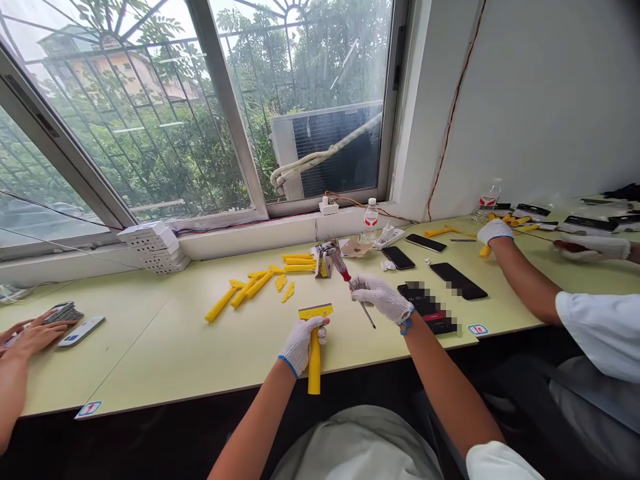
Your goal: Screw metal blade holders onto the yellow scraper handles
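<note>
My left hand [301, 343], in a white knit glove with a blue cuff, is closed around a yellow scraper [314, 370]. The scraper's wide head carries a metal blade strip and points away from me. In my gloved right hand [383, 298] is a screwdriver [341, 268] with a clear and red handle. Its shaft slants down to the right, and the tip is apart from the scraper. Beyond my hands lie several loose yellow scraper handles [220, 304] and two small yellow plastic pieces [289, 292]. Just behind the screwdriver handle is a small packet [323, 268] beside more yellow handles [299, 268].
Right of me lie several phones [459, 280], one [425, 308] partly blurred out, and a water bottle [371, 217]. A co-worker's gloved hand [495, 231] works at far right. Another person's hands [43, 333] hold a stack at left. White blocks [154, 248] stand by the window.
</note>
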A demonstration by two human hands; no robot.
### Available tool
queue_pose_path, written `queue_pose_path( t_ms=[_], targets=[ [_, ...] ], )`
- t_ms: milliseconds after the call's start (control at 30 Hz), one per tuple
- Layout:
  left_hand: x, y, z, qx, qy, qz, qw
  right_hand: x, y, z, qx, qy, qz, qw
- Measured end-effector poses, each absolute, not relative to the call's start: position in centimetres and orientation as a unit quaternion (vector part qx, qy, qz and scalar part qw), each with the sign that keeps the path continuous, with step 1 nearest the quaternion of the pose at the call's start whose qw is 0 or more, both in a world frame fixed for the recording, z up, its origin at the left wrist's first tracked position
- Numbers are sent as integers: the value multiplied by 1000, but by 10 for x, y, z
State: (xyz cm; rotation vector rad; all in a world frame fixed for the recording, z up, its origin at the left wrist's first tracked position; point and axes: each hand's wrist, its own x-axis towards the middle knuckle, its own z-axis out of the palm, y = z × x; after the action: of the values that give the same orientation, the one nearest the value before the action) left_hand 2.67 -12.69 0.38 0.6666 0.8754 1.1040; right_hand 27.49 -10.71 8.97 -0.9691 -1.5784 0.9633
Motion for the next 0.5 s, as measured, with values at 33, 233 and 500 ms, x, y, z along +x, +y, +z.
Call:
queue_pose_path(
  t_ms=[33, 233, 500],
  targets=[
    [27, -127, 4, 298, 396, 500, 710, 278, -105, 90, -397, -651, 405, 505],
    [28, -125, 4, 311, 408, 485, 708, 285, -101, 96, -394, -593, 414, 566],
    [28, -126, 3, 303, 405, 489, 711, 284, -123, 107, -363, -537, 355, 673]
  ],
)
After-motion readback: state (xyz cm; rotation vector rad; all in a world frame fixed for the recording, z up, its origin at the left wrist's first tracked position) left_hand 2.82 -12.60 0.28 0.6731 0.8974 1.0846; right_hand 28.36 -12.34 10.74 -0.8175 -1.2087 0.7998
